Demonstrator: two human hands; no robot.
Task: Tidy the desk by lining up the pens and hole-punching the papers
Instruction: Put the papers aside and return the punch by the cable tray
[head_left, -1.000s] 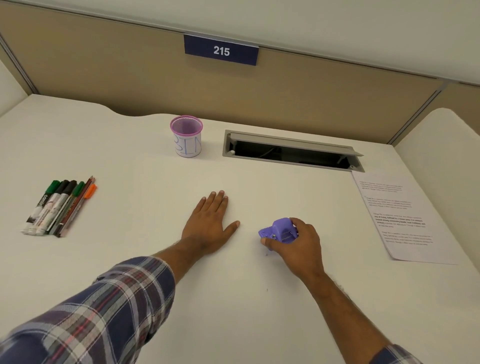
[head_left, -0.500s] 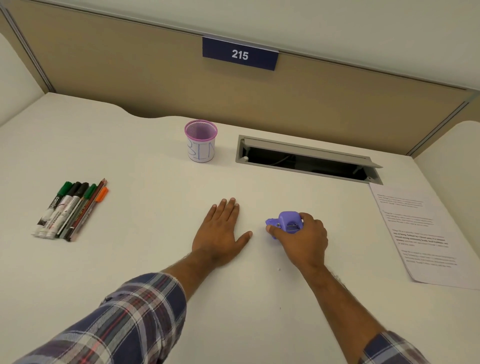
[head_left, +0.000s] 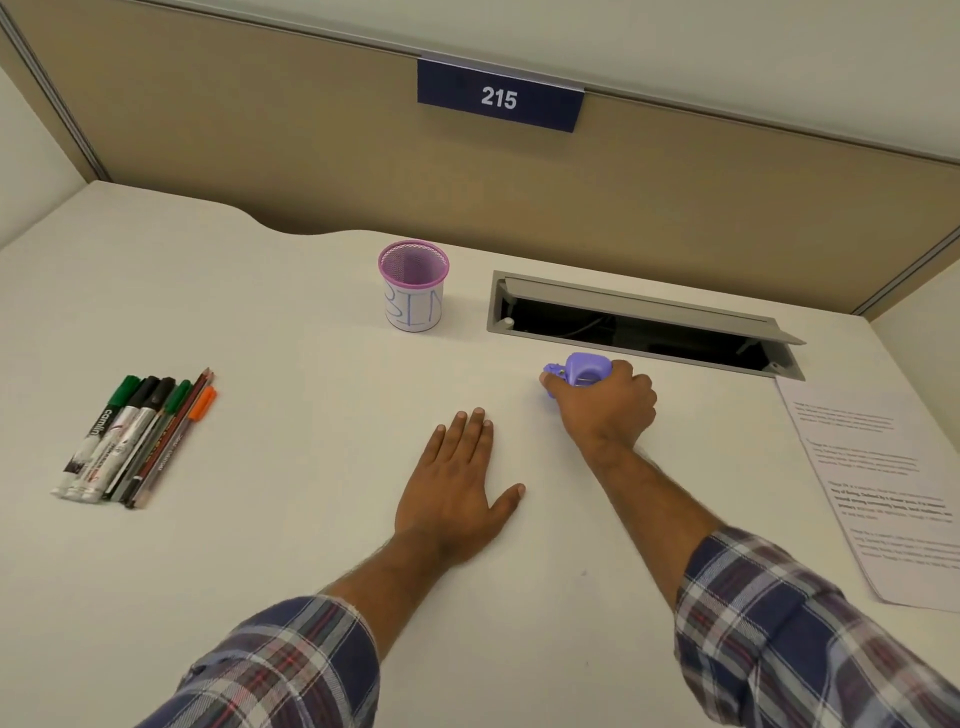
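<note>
A small purple hole punch (head_left: 581, 370) sits in the grip of my right hand (head_left: 605, 408), just in front of the desk's cable slot. My left hand (head_left: 456, 496) lies flat on the white desk (head_left: 291, 519), fingers straight, holding nothing. Several pens and markers (head_left: 136, 439) lie side by side in a neat row at the left. A printed sheet of paper (head_left: 883, 483) lies at the right edge of the desk, apart from both hands.
A purple mesh cup (head_left: 413, 285) labelled BIN stands at the back centre. An open grey cable slot (head_left: 641, 325) runs along the back right. A tan partition with a 215 sign (head_left: 500, 96) closes off the rear.
My right hand has carried the hole punch away from me toward the cable slot. My left hand stays flat on the desk. The camera view has shifted.
</note>
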